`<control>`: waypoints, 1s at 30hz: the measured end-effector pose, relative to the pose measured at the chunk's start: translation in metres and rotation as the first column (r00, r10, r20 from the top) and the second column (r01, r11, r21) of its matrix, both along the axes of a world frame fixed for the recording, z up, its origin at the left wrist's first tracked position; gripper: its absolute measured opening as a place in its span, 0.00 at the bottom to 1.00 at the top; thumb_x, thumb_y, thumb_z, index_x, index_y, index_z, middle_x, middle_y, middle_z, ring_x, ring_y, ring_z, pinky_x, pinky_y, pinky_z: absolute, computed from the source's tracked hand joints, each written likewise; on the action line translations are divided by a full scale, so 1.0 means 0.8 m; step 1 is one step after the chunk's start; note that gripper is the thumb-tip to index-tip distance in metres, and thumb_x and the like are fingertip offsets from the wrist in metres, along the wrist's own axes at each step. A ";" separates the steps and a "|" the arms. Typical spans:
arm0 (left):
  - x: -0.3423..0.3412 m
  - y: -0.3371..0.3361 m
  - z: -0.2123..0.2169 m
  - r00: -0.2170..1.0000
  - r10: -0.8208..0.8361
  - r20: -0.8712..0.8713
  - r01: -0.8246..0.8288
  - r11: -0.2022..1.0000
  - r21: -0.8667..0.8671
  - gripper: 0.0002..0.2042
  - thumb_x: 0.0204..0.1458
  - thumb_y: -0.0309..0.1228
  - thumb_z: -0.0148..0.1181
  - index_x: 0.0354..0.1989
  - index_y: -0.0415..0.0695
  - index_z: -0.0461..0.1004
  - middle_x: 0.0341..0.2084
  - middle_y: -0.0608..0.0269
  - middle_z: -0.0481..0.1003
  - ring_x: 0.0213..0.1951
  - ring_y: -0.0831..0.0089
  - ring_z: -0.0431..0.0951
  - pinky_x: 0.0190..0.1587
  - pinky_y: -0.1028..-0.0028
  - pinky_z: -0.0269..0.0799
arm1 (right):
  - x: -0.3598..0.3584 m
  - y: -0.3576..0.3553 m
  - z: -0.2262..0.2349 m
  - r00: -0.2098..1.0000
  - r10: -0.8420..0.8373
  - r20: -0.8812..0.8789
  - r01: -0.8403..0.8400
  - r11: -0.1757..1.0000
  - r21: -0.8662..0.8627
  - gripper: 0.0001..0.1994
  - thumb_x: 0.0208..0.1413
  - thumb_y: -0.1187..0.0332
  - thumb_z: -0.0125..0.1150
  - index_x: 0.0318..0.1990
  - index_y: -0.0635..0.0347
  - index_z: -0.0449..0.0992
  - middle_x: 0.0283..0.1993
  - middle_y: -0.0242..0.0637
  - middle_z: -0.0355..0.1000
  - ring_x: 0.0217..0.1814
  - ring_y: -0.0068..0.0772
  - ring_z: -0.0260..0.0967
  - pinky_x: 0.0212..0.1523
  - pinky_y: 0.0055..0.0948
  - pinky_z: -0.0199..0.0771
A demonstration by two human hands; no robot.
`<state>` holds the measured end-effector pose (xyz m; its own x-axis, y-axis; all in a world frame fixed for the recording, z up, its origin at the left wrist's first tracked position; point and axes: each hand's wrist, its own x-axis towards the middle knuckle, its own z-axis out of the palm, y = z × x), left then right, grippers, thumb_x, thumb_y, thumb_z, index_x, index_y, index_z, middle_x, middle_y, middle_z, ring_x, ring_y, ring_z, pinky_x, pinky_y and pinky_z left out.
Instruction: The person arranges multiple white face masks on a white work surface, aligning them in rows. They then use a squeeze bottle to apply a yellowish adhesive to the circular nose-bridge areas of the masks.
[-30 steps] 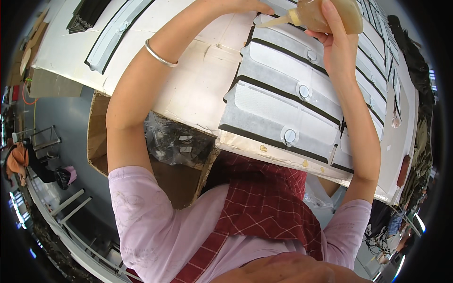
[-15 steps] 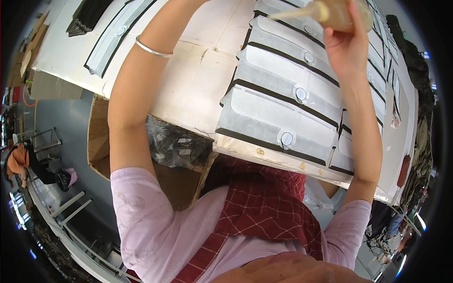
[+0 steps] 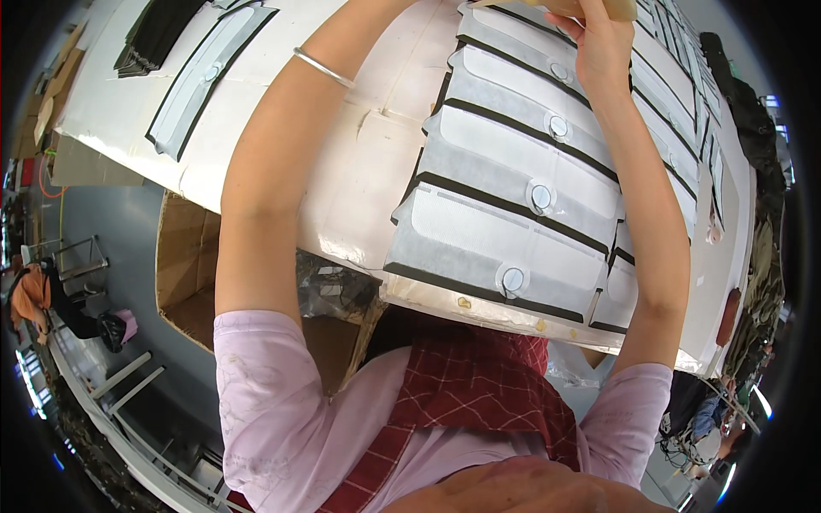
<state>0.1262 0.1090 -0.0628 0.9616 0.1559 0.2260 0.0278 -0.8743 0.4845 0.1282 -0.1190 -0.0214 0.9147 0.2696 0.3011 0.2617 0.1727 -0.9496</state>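
My right hand is closed around a yellowish squeeze bottle at the top edge. Its thin nozzle points left, over the far end of a row of grey-white panels. Much of the bottle is cut off by the picture's edge. These flat panels have black borders and a round disc each, and overlap like shingles on the white table. My left forearm, with a silver bangle near the wrist, reaches over the table, but the left hand lies beyond the top edge.
A single similar panel lies at the left, near a stack of black pieces. More panels run along the right side. Below the table's front edge stands an open cardboard box with dark plastic inside.
My right hand has moved up and left with the bottle, now partly out of view. My left forearm has shifted right. The panels appear slightly lower in the picture.
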 end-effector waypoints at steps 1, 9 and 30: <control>0.003 0.004 -0.005 0.999 -0.010 0.034 0.009 1.000 0.028 0.48 0.37 0.49 0.76 0.70 0.42 0.64 0.61 0.33 0.70 0.66 0.37 0.65 0.68 0.54 0.64 | -0.001 0.003 0.001 1.000 -0.006 0.003 0.006 1.000 -0.002 0.23 0.61 0.53 0.68 0.57 0.55 0.73 0.49 0.35 0.77 0.48 0.28 0.77 0.42 0.29 0.80; -0.010 -0.010 0.005 0.995 -0.005 0.099 -0.002 0.998 0.066 0.50 0.35 0.49 0.79 0.70 0.44 0.63 0.62 0.38 0.70 0.69 0.33 0.60 0.72 0.51 0.58 | -0.008 -0.007 0.004 0.999 0.040 -0.002 -0.040 0.998 -0.044 0.22 0.62 0.53 0.67 0.57 0.55 0.73 0.47 0.34 0.77 0.44 0.25 0.78 0.31 0.22 0.77; -0.008 0.001 -0.005 0.990 -0.025 0.135 0.023 1.000 0.021 0.48 0.36 0.46 0.79 0.69 0.42 0.64 0.58 0.34 0.73 0.65 0.39 0.67 0.66 0.52 0.66 | -0.014 -0.023 0.005 0.986 0.102 -0.134 -0.090 0.992 0.091 0.24 0.61 0.51 0.68 0.56 0.58 0.73 0.47 0.36 0.77 0.42 0.22 0.77 0.30 0.19 0.80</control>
